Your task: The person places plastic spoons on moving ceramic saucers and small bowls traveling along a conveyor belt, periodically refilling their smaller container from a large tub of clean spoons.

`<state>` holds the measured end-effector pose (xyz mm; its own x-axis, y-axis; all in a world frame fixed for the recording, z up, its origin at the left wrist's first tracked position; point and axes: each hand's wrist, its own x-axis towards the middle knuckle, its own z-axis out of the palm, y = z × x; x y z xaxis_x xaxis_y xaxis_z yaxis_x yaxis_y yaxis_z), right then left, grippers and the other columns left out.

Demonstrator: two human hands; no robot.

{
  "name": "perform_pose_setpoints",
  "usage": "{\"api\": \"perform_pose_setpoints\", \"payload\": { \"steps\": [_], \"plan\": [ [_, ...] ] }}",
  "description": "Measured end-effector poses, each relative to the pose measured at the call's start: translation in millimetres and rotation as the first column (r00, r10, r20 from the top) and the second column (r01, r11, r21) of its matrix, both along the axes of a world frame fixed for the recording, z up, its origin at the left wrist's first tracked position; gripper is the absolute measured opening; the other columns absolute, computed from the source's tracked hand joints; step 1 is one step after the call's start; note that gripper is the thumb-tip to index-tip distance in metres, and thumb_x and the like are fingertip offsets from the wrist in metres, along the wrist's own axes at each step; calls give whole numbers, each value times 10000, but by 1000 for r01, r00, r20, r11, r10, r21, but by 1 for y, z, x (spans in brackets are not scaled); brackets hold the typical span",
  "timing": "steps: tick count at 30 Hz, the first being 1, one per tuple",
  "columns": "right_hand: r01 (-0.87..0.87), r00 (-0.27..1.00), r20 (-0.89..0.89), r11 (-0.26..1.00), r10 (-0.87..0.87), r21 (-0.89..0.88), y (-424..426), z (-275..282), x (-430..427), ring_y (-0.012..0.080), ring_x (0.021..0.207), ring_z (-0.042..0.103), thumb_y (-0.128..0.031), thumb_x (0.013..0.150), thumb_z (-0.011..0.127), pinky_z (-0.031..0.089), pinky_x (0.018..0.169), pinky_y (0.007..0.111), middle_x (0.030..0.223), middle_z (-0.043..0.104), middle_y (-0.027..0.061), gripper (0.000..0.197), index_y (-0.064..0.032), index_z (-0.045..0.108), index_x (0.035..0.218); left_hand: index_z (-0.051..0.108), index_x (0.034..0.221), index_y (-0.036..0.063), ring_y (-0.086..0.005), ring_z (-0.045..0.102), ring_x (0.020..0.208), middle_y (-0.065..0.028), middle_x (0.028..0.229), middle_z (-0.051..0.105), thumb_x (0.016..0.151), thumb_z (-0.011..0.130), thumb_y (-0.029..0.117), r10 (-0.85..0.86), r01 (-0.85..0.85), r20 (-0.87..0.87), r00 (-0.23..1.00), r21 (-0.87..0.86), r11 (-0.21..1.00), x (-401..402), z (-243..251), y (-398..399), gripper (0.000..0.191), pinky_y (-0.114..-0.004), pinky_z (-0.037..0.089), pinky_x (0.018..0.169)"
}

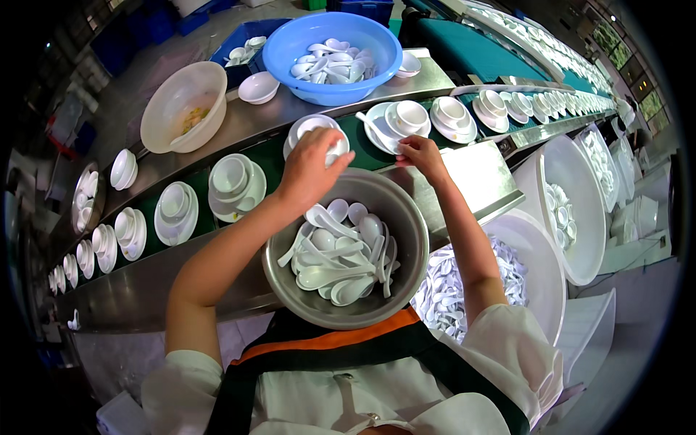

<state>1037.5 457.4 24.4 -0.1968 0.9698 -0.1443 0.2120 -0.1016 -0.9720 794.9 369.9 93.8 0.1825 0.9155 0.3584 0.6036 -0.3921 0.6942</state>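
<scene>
My left hand (312,166) is over a stack of white dishes (312,128) on the green conveyor belt (353,136); the hand hides part of the stack, and whether it grips anything is unclear. To its right, my right hand (420,156) is at the near edge of a plate that bears a cup and bowl (409,117). Its thumb and fingertips are close together, and I cannot tell whether they pinch something. A white spoon (375,129) lies slanted across that plate. Below my hands, a steel bowl (418,244) holds many white ceramic spoons (337,272).
Similar dish sets (176,209) line the belt on both sides. Beyond it stand a blue basin (331,92) of spoons, a cream basin (185,109) and a small white bowl (259,88). At the right are a metal ledge (478,174) and large tubs (538,255) of spoons and dishes.
</scene>
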Motion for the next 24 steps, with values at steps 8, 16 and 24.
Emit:
{"api": "perform_pose_setpoints", "payload": {
  "steps": [8,16,24],
  "plan": [
    [-54,996,74,997,50,56,-13,-3,-15,178,768,643,-127,838,572,549,599,260,890,634,166,327,104,534,1067,580,831,1,-304,582,782,-168,773,587,654,662,192,-477,340,-639,603,-335,879,-1,-28,-50,273,-391,457,705],
    [-660,749,475,591,462,464,-87,92,-39,230,929,580,-223,741,694,452,836,333,1050,612,111,422,-48,582,1108,596,795,22,-258,602,655,-139,716,608,711,603,182,-505,362,-225,833,-469,806,-19,17,-29,181,-346,460,618],
    [-321,945,149,911,291,259,-75,79,-29,120,637,607,-85,822,575,487,609,259,712,631,94,222,-1,570,1028,580,783,18,-54,495,589,-3,637,556,811,620,234,-350,386,184,919,-611,692,-33,14,-15,222,-226,390,540]
  ]
}}
